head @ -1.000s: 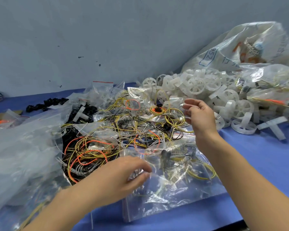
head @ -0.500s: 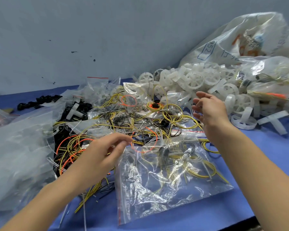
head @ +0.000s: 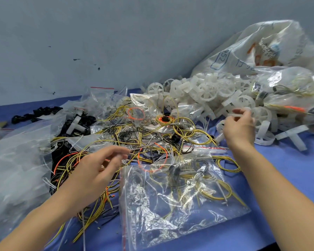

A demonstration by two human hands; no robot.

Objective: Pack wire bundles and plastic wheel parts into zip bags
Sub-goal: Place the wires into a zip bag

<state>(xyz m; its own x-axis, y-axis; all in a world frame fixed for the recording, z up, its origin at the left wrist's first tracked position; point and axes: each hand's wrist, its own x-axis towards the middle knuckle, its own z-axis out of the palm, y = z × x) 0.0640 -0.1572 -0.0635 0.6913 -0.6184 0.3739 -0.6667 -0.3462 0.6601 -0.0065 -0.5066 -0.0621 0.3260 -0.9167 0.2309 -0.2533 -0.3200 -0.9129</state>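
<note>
Far to the left of the left hand point(head: 96, 171), one big cloudy heap of plastic bags point(head: 16, 171) is lying at the tabletop's left edge, too crumpled to count. The left hand is hovering over the tangle of wire bundles point(head: 134, 134), fingers loosely curled with thumb and forefinger nearly meeting; whether a thin wire is caught between them I cannot tell. The wires are sprawling ahead of and beneath that hand in yellow, black, orange and white, too many and too knotted to count. Beyond them one clump of black parts point(head: 36, 113) is sitting near the wall.

Just right of the left hand, one zip bag point(head: 172, 201) is lying flat, already holding several wire coils, its red-lined mouth pointing away from the person. Its near corner is reaching almost to the tabletop's front edge.

The right hand point(head: 239, 127) is reaching to the pile of white plastic wheel parts point(head: 214, 93), fingertips pinching one pale strip-like piece. The wheels are heaped too densely to count. Behind them one large printed sack point(head: 272, 49) is leaning on the wall.

Bare blue tabletop point(head: 297, 167) is showing right of the right forearm.
</note>
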